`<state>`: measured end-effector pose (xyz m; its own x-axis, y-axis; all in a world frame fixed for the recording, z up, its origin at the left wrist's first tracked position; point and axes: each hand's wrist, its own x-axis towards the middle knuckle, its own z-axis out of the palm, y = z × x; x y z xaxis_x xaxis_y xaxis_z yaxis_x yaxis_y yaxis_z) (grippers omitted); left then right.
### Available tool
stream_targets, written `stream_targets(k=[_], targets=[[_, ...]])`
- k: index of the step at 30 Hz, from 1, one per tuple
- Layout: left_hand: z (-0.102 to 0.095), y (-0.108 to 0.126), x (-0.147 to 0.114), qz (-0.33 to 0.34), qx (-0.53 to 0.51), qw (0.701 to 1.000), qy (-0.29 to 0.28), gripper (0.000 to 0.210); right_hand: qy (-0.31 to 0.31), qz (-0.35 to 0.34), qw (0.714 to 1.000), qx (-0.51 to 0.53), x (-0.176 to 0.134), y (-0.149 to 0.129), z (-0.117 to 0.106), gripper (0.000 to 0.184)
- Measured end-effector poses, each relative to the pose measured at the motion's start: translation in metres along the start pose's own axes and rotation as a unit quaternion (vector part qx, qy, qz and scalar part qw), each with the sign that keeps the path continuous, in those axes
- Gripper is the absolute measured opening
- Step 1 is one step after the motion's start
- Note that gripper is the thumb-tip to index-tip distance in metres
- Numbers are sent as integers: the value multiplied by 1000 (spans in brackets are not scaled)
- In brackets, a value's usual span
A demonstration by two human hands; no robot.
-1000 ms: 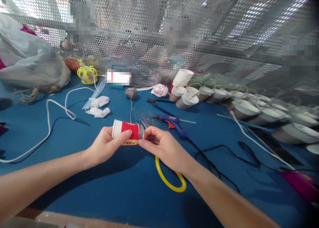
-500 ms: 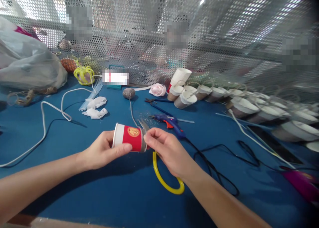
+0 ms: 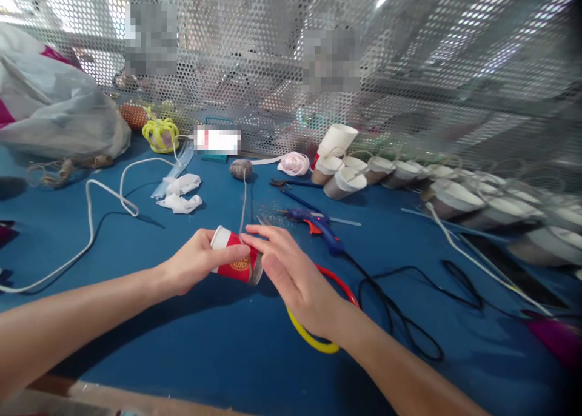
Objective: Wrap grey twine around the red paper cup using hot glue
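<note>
My left hand (image 3: 200, 261) grips a red and white paper cup (image 3: 231, 271) lying on its side, thumb across the front. Grey yarn (image 3: 245, 201) runs from a small yarn ball (image 3: 240, 169) down to the cup, and a grey band of it shows around the base end. Fingers stretched out, my right hand (image 3: 291, 270) rests against the yarn and the cup's base end. Under that hand lie scissors with a yellow and red handle (image 3: 313, 342); only a blade tip shows beyond the fingers.
A blue glue gun (image 3: 318, 225) with a black cord lies beyond my right hand, near pliers (image 3: 295, 183). Several wrapped cups (image 3: 345, 182) line the right back before a perforated metal screen (image 3: 273, 58). White scraps (image 3: 180, 204) and a white cable (image 3: 91, 222) are at left.
The cup has turned in my left hand, so its gold emblem sits lower. My right fingers have gone from a pinch at the base to stretched out over the yarn.
</note>
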<state>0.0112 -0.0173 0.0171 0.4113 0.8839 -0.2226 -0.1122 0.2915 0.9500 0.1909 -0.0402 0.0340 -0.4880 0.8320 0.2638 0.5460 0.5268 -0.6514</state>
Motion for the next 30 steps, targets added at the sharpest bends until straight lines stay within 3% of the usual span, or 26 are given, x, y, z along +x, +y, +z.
stream_targets(k=[3, 7, 10, 11, 14, 18, 21, 24, 27, 30], targets=[[2, -3, 3, -3, 29, 999, 16, 28, -22, 7, 998, 50, 4, -2, 4, 45], [0, -3, 5, -24, 83, 994, 67, 28, 0, 92, 985, 149, 14, 6, -7, 55], [-3, 2, 6, -69, 80, 992, 72, 27, 36, 186, 982, 26, 19, 22, -32, 40], [-4, 4, 7, -93, 66, 991, 72, 26, 55, 229, 970, -67, 20, 29, -42, 35], [-7, 7, 10, -102, 81, 988, 80, 25, 92, 304, 932, -172, 17, 55, -67, 27], [-13, 3, 16, -57, 149, 984, 84, 27, 44, 372, 899, -225, 11, 88, -75, 22], [-15, -1, 19, -15, 189, 978, 89, 28, 17, 392, 895, -210, 12, 102, -67, 28], [-16, -3, 19, -5, 215, 972, 92, 30, 46, 402, 897, -177, 14, 103, -63, 28], [-17, -3, 18, -12, 218, 972, 88, 32, 91, 392, 909, -107, 12, 90, -65, 30], [-17, -2, 17, -25, 206, 975, 79, 33, 93, 347, 933, -2, 5, 67, -66, 31]])
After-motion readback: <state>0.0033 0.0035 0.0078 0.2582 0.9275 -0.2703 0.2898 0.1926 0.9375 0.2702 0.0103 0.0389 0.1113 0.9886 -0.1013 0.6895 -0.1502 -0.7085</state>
